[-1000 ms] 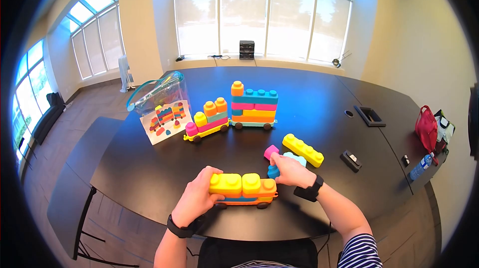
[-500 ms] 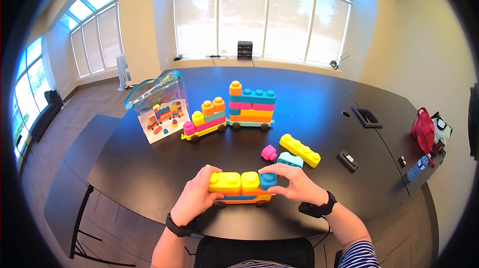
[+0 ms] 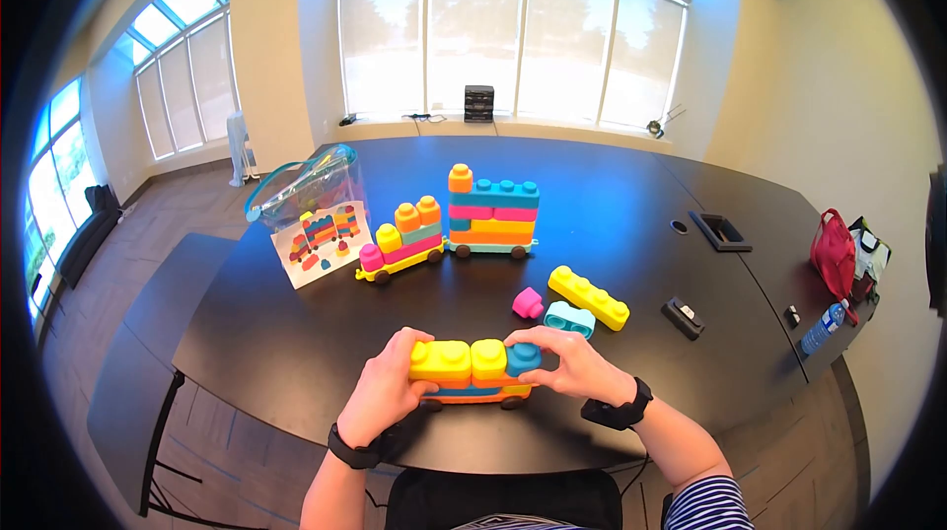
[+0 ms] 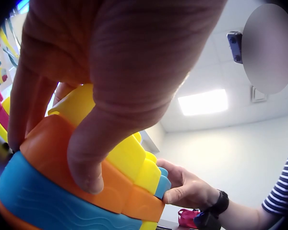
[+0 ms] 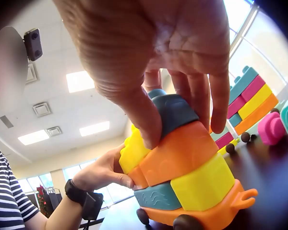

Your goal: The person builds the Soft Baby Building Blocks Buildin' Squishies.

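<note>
Near the table's front edge stands a wheeled block wagon, its orange base [image 5: 206, 211] under blue, yellow and orange blocks. Two yellow blocks [image 3: 441, 359] lie on top at its left and middle. The left hand [image 3: 383, 387] grips the wagon's left end, thumb on the front side and fingers behind. At the right end, the right hand [image 3: 582, 368] pinches a small blue block [image 3: 523, 358] between thumb and fingers. In the right wrist view that blue block [image 5: 175, 112] sits on the orange block [image 5: 182, 151], level with the yellow ones.
Behind the hands lie a pink block [image 3: 528, 303], a light teal block [image 3: 569, 320] and a long yellow block [image 3: 589, 297]. Two joined wagons [image 3: 493, 231] stand farther back, beside a picture card [image 3: 324, 242] and clear bag [image 3: 314, 185]. A black device [image 3: 683, 317] and bottle [image 3: 824, 328] are right.
The right hand has brought the blue block from beside the loose blocks to the wagon's right end, over its orange block. The left hand has kept its grip.
</note>
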`<state>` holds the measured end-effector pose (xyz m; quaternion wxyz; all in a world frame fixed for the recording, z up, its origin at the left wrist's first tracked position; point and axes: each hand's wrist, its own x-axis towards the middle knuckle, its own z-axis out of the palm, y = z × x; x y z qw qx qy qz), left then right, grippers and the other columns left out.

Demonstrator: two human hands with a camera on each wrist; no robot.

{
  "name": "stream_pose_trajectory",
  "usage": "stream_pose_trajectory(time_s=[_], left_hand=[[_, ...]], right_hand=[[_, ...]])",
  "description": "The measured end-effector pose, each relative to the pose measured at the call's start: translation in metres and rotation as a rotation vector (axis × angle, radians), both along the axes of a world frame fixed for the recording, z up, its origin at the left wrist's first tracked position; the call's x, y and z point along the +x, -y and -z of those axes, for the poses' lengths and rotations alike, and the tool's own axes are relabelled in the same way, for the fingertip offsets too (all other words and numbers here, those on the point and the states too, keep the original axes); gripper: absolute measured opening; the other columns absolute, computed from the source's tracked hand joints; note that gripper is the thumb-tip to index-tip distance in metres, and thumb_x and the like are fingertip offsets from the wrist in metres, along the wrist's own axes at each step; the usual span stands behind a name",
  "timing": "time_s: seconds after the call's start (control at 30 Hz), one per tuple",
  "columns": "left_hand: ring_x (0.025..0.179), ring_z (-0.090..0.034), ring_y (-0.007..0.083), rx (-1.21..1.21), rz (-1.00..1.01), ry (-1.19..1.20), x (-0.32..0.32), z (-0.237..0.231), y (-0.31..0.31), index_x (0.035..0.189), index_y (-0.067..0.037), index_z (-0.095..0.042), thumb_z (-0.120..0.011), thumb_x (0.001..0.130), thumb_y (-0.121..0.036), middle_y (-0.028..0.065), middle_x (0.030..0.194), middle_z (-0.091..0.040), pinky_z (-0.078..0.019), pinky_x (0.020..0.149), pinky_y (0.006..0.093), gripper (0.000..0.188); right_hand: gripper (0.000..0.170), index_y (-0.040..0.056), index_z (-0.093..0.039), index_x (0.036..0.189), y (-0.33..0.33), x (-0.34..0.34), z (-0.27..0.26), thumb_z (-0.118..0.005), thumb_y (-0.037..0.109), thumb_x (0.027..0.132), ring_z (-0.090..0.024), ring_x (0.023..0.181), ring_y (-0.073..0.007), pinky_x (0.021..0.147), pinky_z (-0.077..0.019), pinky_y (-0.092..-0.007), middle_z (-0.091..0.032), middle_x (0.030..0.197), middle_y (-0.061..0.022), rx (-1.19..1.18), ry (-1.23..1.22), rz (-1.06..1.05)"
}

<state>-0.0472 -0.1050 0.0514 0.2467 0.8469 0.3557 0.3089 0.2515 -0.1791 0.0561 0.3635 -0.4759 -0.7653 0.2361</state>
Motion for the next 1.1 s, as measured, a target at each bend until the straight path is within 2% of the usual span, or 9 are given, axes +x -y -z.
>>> stream_pose_trajectory(time_s=[0.2, 0.23, 0.27, 0.3, 0.47, 0.57, 0.77, 0.87, 1.1], left_hand=[[0.111, -0.068, 0.0448, -0.024, 0.012, -0.009, -0.004, -0.003, -0.002, 0.128, -0.011, -0.053, -0.088, 0.076, -0.005, 0.0172, 0.119, -0.068, -0.0572, 0.090, 0.0494, 0.063], [0.111, -0.068, 0.0444, -0.019, 0.013, -0.009, -0.004, -0.004, -0.003, 0.128, -0.011, -0.053, -0.088, 0.076, -0.005, 0.0169, 0.119, -0.069, -0.0572, 0.090, 0.0490, 0.063], [0.111, -0.068, 0.0441, -0.016, 0.014, -0.009, -0.004, -0.003, -0.003, 0.128, -0.011, -0.053, -0.088, 0.076, -0.006, 0.0166, 0.119, -0.069, -0.0571, 0.090, 0.0486, 0.063], [0.111, -0.068, 0.0438, -0.015, 0.016, -0.008, -0.004, -0.003, -0.002, 0.128, -0.012, -0.054, -0.088, 0.076, -0.006, 0.0164, 0.118, -0.069, -0.0571, 0.090, 0.0482, 0.062], [0.111, -0.067, 0.0429, -0.057, 0.014, -0.001, -0.002, -0.003, -0.001, 0.128, -0.013, -0.055, -0.088, 0.077, -0.007, 0.0149, 0.119, -0.069, -0.0565, 0.092, 0.0471, 0.062], [0.112, -0.067, 0.0430, -0.091, 0.025, 0.011, -0.001, -0.003, -0.001, 0.129, -0.013, -0.055, -0.088, 0.077, -0.008, 0.0148, 0.119, -0.069, -0.0559, 0.094, 0.0467, 0.062], [0.119, -0.068, 0.0368, -0.067, 0.094, 0.167, -0.004, -0.001, -0.006, 0.141, -0.009, -0.053, -0.091, 0.077, -0.010, 0.0155, 0.124, -0.070, -0.0560, 0.103, 0.0434, 0.075], [0.122, -0.069, 0.0309, -0.147, 0.094, 0.257, -0.011, -0.003, -0.013, 0.145, -0.007, -0.054, -0.091, 0.076, -0.005, 0.0147, 0.126, -0.071, -0.0560, 0.108, 0.0420, 0.078], [0.118, -0.072, 0.0278, -0.239, 0.112, 0.268, -0.016, -0.005, -0.017, 0.147, -0.006, -0.055, -0.089, 0.076, 0.002, 0.0139, 0.125, -0.073, -0.0573, 0.109, 0.0407, 0.079]], right_hand=[[0.049, 0.0056, -0.061, 0.139, 0.005, 0.021, -0.030, -0.078, 0.009, 0.093, -0.069, 0.118, -0.0263, 0.103, -0.0556, -0.0385, -0.064, 0.146, -0.0114, -0.150, -0.015, 0.024], [0.047, 0.0042, -0.063, 0.140, -0.006, 0.043, -0.021, -0.075, 0.010, 0.096, -0.067, 0.123, -0.0229, 0.106, -0.0532, -0.0379, -0.069, 0.135, -0.0077, -0.066, -0.118, 0.069], [0.051, 0.0039, -0.061, 0.144, -0.017, 0.062, -0.023, -0.076, 0.016, 0.097, -0.069, 0.118, -0.0237, 0.099, -0.0571, -0.0372, -0.064, 0.146, -0.0131, -0.065, -0.099, 0.214], [0.049, 0.0042, -0.063, 0.143, -0.029, 0.082, -0.016, -0.075, 0.015, 0.097, -0.070, 0.116, -0.0239, 0.096, -0.0584, -0.0365, -0.069, 0.137, -0.0134, 0.008, -0.130, 0.346], [0.059, 0.0035, -0.062, 0.142, -0.059, 0.161, 0.039, -0.080, 0.025, 0.091, -0.068, 0.120, -0.0370, 0.103, -0.0546, -0.0453, -0.070, 0.132, -0.0205, -0.038, 0.509, 0.632], [0.062, 0.0040, -0.061, 0.143, -0.067, 0.165, 0.054, -0.081, 0.028, 0.088, -0.065, 0.124, -0.0388, 0.107, -0.0521, -0.0465, -0.070, 0.132, -0.0205, -0.221, 0.513, 0.628], [0.061, 0.0036, -0.060, 0.143, -0.075, 0.168, 0.066, -0.081, 0.024, 0.089, -0.066, 0.119, -0.0409, 0.104, -0.0531, -0.0478, -0.070, 0.127, -0.0204, -0.057, 0.582, 0.637], [0.058, 0.0032, -0.060, 0.144, -0.070, 0.148, 0.034, -0.078, 0.019, 0.092, -0.068, 0.113, -0.0410, 0.101, -0.0541, -0.0460, -0.071, 0.123, -0.0199, 0.182, 0.354, 0.650], [0.054, 0.0045, -0.061, 0.145, -0.022, 0.021, -0.054, -0.076, 0.017, 0.095, -0.069, 0.108, -0.0397, 0.095, -0.0560, -0.0423, -0.070, 0.121, -0.0195, 0.318, 0.177, 0.184]])
